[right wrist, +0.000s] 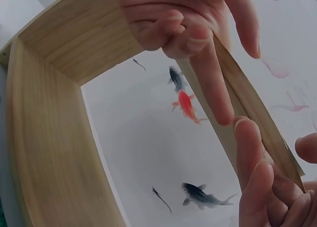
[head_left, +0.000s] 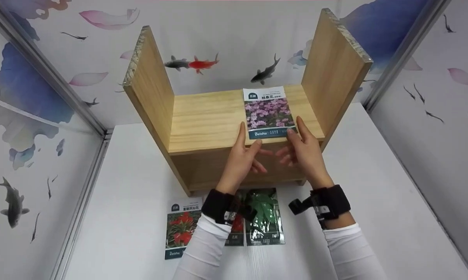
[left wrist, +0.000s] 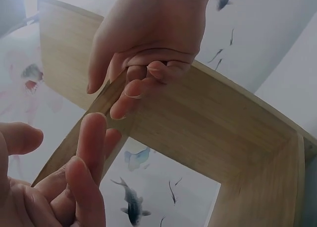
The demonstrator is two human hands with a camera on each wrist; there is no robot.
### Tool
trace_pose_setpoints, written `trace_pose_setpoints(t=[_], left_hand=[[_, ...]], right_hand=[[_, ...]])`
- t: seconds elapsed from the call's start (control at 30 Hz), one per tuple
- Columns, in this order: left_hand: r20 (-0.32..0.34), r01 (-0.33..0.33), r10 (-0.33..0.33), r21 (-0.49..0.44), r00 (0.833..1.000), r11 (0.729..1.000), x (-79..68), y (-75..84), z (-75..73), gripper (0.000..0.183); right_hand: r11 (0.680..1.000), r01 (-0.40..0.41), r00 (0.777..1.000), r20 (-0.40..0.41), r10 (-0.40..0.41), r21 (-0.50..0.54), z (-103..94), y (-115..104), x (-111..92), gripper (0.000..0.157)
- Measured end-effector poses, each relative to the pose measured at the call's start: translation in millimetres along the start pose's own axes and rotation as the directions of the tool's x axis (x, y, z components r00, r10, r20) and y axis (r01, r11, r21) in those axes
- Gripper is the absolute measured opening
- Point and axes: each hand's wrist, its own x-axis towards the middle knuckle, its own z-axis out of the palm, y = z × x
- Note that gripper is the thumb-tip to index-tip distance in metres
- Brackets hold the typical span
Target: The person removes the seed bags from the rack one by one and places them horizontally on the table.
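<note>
A seed packet (head_left: 268, 114) with a pink-flower picture lies face up on the middle board of a wooden shelf unit (head_left: 206, 116), its lower edge near the board's front. My left hand (head_left: 240, 159) is at its lower left, index finger stretched along the left edge, thumb by the bottom edge. At the lower right corner, my right hand (head_left: 306, 153) touches the packet with its thumb, index finger extended beside the right edge. The other fingers of both hands hang loosely in front of the board. Both wrist views show fingers near the board's edge; the packet's face is hidden there.
On the white table (head_left: 129, 217) in front of the unit lie a red-flower packet (head_left: 181, 229), a green-leaf packet (head_left: 263, 217) and a red packet (head_left: 238, 231) partly under the left wrist. Two upright side boards flank the shelf. Printed fish walls enclose the table.
</note>
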Motion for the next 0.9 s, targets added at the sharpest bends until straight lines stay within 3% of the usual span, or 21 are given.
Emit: trace_pose_setpoints(t=[0.4,0.67,0.9], left_hand=[[-0.021,0.011,-0.011,0.015,1.0,1.0,0.4,4.6,0.0,0.07],[-0.011,0.004,-0.004,-0.012,1.0,1.0,-2.5,5.3,-1.7,0.069],[0.005,-0.008,0.008,-0.018,1.0,1.0,-5.0,3.5,-4.0,0.065]], right_hand=[[1.0,-0.015,0.999,-0.028,0.015,-0.012,14.2,-5,3,0.058],[0.999,0.039,0.999,-0.013,-0.038,0.032,11.9,0,0,0.051],[0.995,0.084,0.996,-0.003,-0.084,0.047,8.7,3,-2,0.056]])
